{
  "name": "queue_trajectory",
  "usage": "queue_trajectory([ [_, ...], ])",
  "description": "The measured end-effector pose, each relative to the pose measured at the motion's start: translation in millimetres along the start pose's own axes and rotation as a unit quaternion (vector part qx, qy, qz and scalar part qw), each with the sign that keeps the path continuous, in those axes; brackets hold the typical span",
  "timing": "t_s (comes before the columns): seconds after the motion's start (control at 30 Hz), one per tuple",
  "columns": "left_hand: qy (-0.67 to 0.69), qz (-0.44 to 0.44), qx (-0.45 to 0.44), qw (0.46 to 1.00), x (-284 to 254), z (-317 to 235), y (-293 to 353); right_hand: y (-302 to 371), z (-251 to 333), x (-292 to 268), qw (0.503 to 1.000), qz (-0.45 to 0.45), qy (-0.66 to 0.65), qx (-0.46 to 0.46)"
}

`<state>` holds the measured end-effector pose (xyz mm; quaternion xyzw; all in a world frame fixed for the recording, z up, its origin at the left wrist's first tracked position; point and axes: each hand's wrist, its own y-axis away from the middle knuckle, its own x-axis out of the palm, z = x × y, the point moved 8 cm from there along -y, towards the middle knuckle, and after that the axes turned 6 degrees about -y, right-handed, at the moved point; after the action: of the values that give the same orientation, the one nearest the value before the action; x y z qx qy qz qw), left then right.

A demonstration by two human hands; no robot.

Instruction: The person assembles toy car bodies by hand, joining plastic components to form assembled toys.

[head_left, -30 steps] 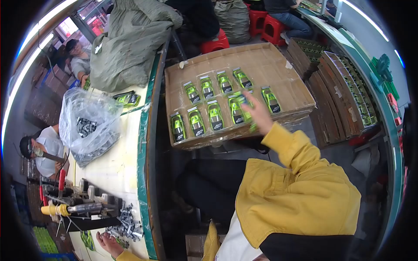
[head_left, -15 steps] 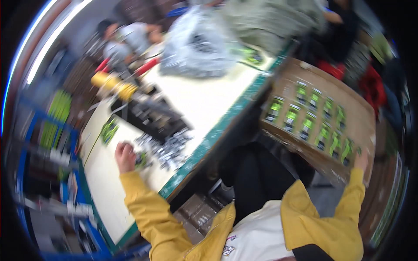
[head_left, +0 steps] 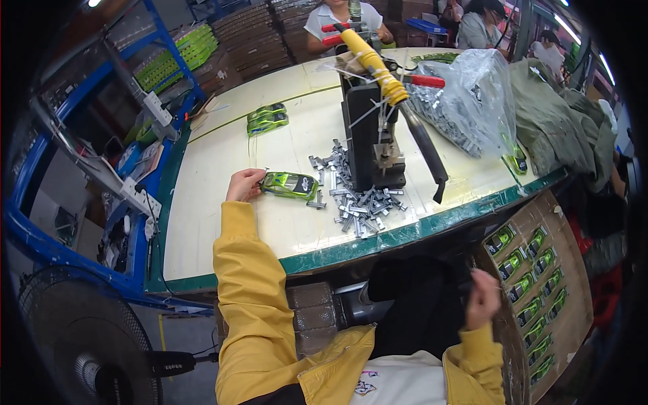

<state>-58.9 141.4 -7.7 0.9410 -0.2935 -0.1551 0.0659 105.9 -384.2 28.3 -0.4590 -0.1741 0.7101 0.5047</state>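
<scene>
At the left of the worktable, my left hand point(head_left: 244, 186) pinches the end of a green and black toy car point(head_left: 290, 184), which rests on the tabletop. A pile of small silver metal pieces point(head_left: 364, 209) lies just right of that car, around the foot of a black hand-lever clamp press point(head_left: 368, 135) with a yellow-wrapped handle. My right hand point(head_left: 483, 299) is in the air between my lap and the cardboard box point(head_left: 582, 297); motion blurs its fingers, which look loosely curled, and no object shows in them. Several green toy cars point(head_left: 521, 287) lie in rows inside the box.
More green car pieces point(head_left: 267, 119) sit farther back on the table. A clear plastic bag point(head_left: 466, 101) of metal parts and a grey-green cloth point(head_left: 563, 115) lie at the right. A standing fan point(head_left: 88, 344) is at lower left. Another person point(head_left: 344, 23) sits across the table.
My view has swung left toward the table. My right hand has left the box's near corner and moved toward my lap. My left hand remains at the table, now plainly holding a toy car.
</scene>
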Motion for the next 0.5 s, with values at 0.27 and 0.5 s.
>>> queue_trajectory([
  [0.27, -0.003, -0.021, -0.014, 1.000, -0.1, 0.0, -6.9, -60.8, 131.0, 150.8, 0.926, 0.161, -0.317, -0.129],
  [0.5, -0.047, -0.014, -0.040, 0.998, -4.8, 4.0, -0.7, -87.2, 165.5, 243.8, 0.942, 0.214, -0.211, -0.153],
])
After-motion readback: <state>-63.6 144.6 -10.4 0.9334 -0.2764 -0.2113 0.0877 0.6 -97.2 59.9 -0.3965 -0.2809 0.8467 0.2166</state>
